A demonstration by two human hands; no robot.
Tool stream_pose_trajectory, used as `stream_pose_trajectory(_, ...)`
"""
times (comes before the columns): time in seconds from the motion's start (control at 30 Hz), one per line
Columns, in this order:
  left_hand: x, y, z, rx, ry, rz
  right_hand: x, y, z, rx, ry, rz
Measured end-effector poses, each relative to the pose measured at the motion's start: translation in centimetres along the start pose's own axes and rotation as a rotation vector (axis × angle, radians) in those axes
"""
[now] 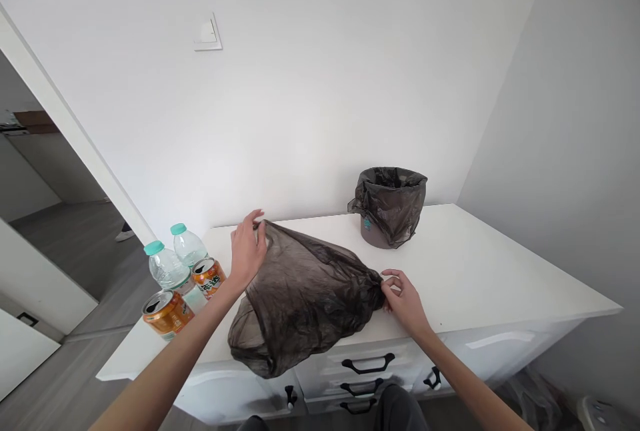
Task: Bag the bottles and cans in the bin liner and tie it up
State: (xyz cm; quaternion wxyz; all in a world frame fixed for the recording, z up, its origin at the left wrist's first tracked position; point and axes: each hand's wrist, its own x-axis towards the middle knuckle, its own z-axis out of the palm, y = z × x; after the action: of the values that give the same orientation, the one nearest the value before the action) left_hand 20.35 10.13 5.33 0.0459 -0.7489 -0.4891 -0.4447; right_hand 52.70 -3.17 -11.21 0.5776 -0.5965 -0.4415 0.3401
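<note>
A white cabinet [480, 278] is bearing everything. A translucent black garbage bag [315, 291] is stretching across its middle, its mouth gaping at the left and its gathered end lying right. A bag-lined wastebasket [375, 234] is standing at the far right. The left hand [247, 250] is pinching the mouth's far corner; the right hand [405, 301] is clamping the bunched end. Two plastic bottles [187, 244] and two orange drink cans [173, 314] are standing left. The person is apparently spreading the bag; widening its mouth seemingly calls for keeping both pinches firm.
</note>
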Motion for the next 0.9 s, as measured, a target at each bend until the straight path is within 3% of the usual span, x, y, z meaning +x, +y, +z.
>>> stream_pose_trajectory(0.1, -2.0, 3.1, -1.7, 0.128, 0.007, 0.171, -0.6, -0.1, -0.9, -0.028, 0.117, -0.003)
stream_pose_trajectory(0.17, -5.2, 4.9, -2.4, 0.07, -0.205, 0.341, -0.9, -0.2, -1.6, -0.073, 0.161, -0.008)
stream_pose_trajectory(0.27, -10.9, 6.1, -2.8, -0.064, -0.657, 0.505, -1.2, -0.4, -2.5, -0.121, 0.171, -0.021)
stream_pose_trajectory(0.37, -15.4, 5.1, -2.8, -0.117, -0.841, 0.53, -1.4, -0.6, -3.4, -0.151, 0.178, -0.037)
stream_pose_trajectory(0.47, -17.8, 2.9, -2.9, -0.1, -0.881, 0.535, -1.3, -0.5, -4.3, -0.206, 0.197, -0.046)
stream_pose_trajectory(0.67, -19.6, -0.6, -2.8, -0.072, -0.787, 0.387, -0.7, 0.0, -5.7, -0.31, 0.182, -0.031)
stream_pose_trajectory(0.8, -19.9, -1.8, -3.3, -0.122, -0.736, 0.262, -0.3, -0.2, -6.4, -0.323, 0.152, -0.014)
stream_pose_trajectory(0.9, -19.6, -1.9, -4.7, -0.165, -0.709, 0.179, -0.2, -0.6, -6.7, -0.321, 0.147, -0.009)
